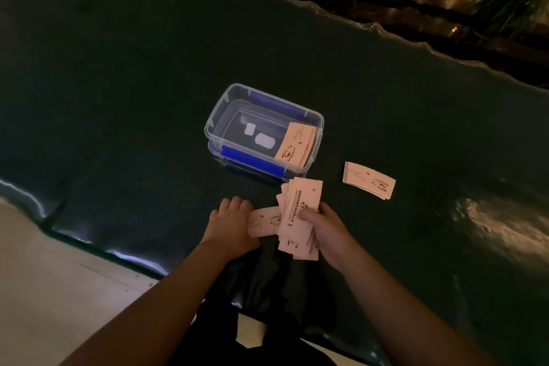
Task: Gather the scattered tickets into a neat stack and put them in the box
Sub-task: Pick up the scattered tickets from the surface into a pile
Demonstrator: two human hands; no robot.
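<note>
My right hand (323,229) grips a loose, fanned bundle of pink tickets (300,217) near the desk's near edge; my left hand (231,223) lies flat, fingers extended, on one ticket (263,221) beside it. The clear box (261,131) with blue latches sits mid-desk, some tickets leaning inside. A small ticket stack (369,180) lies toward the right. The dark green desk (118,83) is glossy, wavy-edged; pale floor (44,291) and potted plants (511,0) surround it.

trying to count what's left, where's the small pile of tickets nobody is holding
In the head view, the loose pile lies on the dark table, right of the clear box and beyond the right hand.
</note>
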